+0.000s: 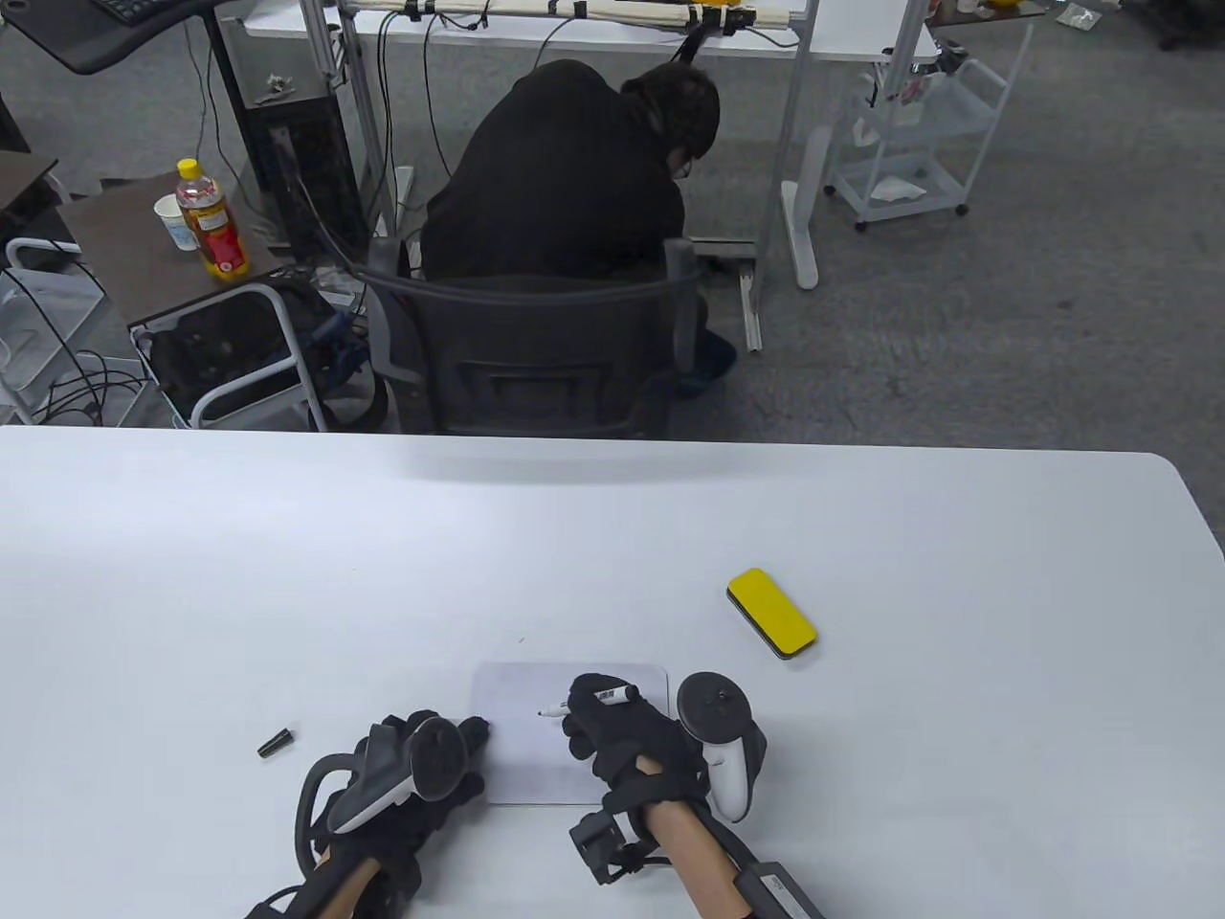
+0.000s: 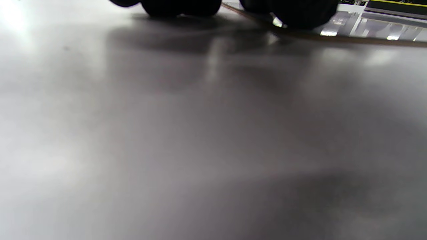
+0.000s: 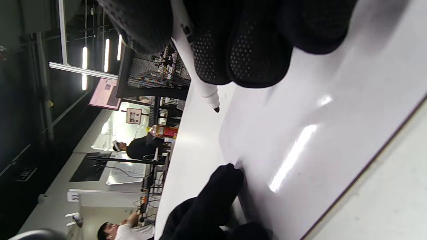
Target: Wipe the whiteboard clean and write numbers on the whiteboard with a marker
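Note:
A small whiteboard [image 1: 536,766] lies near the table's front edge, and its visible surface looks blank. My right hand [image 1: 598,718] grips a white marker [image 1: 611,693] with its cap off. The dark tip [image 1: 542,712] points left over the board. In the right wrist view the marker [image 3: 200,83] slants down from my fingers [image 3: 253,50], its tip close above the whiteboard [image 3: 300,133]; contact is unclear. My left hand [image 1: 459,745] rests at the board's left edge, fingertips [image 3: 217,196] on its corner. The black marker cap [image 1: 275,743] lies on the table to the left.
A yellow eraser [image 1: 771,613] lies on the white table [image 1: 287,574] behind and right of the board. Beyond the far edge, a person in black sits in an office chair [image 1: 522,354]. A bottle [image 1: 212,222] stands on a side table.

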`<action>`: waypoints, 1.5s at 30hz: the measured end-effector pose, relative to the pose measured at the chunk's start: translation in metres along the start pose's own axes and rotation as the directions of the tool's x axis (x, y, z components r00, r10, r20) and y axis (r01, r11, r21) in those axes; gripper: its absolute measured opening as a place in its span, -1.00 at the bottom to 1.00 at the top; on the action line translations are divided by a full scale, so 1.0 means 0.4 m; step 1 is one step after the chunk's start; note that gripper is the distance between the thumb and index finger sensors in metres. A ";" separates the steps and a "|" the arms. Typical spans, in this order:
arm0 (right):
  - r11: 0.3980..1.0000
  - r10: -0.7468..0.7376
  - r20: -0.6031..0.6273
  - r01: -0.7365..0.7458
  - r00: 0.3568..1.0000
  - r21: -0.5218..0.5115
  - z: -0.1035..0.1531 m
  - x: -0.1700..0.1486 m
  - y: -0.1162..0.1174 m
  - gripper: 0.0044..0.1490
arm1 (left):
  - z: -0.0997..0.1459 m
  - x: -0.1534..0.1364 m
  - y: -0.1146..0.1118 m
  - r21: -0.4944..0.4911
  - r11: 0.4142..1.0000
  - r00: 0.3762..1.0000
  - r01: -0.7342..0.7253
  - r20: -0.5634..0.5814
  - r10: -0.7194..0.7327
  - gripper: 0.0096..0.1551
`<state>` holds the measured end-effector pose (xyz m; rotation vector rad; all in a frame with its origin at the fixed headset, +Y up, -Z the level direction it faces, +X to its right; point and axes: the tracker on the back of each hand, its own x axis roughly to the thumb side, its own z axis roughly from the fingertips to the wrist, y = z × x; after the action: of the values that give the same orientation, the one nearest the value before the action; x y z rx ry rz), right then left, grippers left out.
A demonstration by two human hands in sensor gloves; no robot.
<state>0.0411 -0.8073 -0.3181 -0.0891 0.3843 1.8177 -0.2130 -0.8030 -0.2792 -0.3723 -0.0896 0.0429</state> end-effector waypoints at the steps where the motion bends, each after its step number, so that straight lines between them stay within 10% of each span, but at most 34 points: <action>1: 1.000 0.019 -0.003 -0.019 1.000 -0.009 -0.009 0.001 0.016 -0.41 | 0.000 0.000 0.000 -0.001 1.000 1.000 -0.003 0.000 0.003 -0.29; 17: 0.959 0.282 0.037 -0.281 0.959 -0.029 -0.028 0.011 0.082 -0.46 | -0.006 -0.001 0.001 -0.013 1.000 1.000 -0.004 -0.001 0.004 -0.29; 25: 0.963 0.205 0.005 -0.201 0.979 -0.179 -0.019 -0.008 -0.031 -0.44 | -0.009 0.000 0.003 -0.021 1.000 1.000 0.001 -0.001 -0.001 -0.29; 45: 0.952 0.182 -0.008 -0.179 0.983 -0.247 0.012 -0.020 -0.079 -0.44 | -0.011 0.001 0.001 -0.025 1.000 1.000 0.002 -0.003 -0.002 -0.30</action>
<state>0.0738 -0.8058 -0.3181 -0.2194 0.1575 2.0406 -0.2122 -0.8043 -0.2833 -0.3968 -0.0880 0.0395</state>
